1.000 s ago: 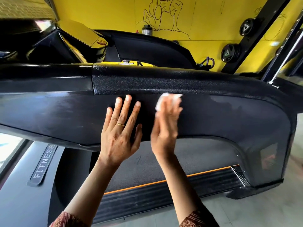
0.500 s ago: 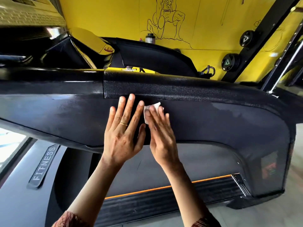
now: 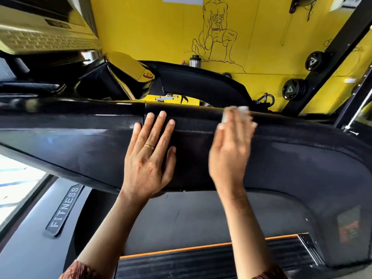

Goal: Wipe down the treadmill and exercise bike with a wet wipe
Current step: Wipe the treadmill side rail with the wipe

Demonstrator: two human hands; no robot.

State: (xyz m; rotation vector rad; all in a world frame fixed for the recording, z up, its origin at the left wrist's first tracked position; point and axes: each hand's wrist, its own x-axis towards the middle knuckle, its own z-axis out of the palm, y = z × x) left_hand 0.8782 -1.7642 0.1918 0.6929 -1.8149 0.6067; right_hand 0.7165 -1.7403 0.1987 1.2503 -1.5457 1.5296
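The treadmill's black side arm runs across the whole view, with the belt below it. My left hand lies flat on the arm's side, fingers straight and spread, a ring on one finger. My right hand, blurred by motion, presses a white wet wipe against the upper edge of the arm with straight fingers. Only the wipe's top edge shows past the fingertips. No exercise bike can be made out.
The treadmill console rises at the upper left. A FITNESS label sits on the deck at lower left. An orange-edged side rail runs below the belt. A yellow wall, weight plates and a dark bottle stand behind.
My right hand has slid the wipe to the right and up, from beside the left hand to the arm's top edge. The left hand has stayed flat in place.
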